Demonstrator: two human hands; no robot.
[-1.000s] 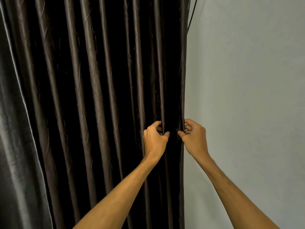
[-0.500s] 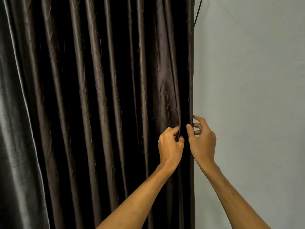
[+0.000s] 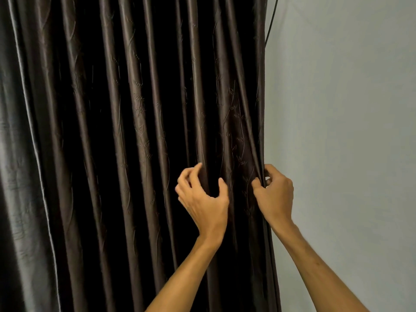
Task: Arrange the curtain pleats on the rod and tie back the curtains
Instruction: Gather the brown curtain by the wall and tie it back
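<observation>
Overall, the dark brown curtain point(image 3: 139, 154) hangs with its long axis running top to bottom, and it fills the left and middle of the view from the upper edge to the lower. Its pleats point(image 3: 157, 109) stand as tall, narrow ridges side by side, each leaning slightly so that the lower end sits a little further right than the top. The cloth has a satin sheen: the ridges catch the light while the hollows between them are almost black. A pressed pattern of thin stems and small leaves runs along the folds. At the far left edge a paler, greyer strip of cloth point(image 3: 15, 176) shows; I cannot tell whether it belongs to the same curtain.

Of the two hands, the right hand point(image 3: 275, 197) pinches the curtain's right edge, thumb in front of the cloth and fingers curled round behind it. Cloth gathers into creases toward that pinch, leaving a broader, flatter fold just to its left. The left hand point(image 3: 203, 199) is in front of the pleats beside that fold, fingers spread and loosely bent, thumb apart from them, gripping nothing. Whether its fingertips touch the cloth cannot be told.

Right of the curtain is a bare pale wall point(image 3: 337, 131). A thin black cable point(image 3: 271, 21) runs beside the curtain's upper right edge.
</observation>
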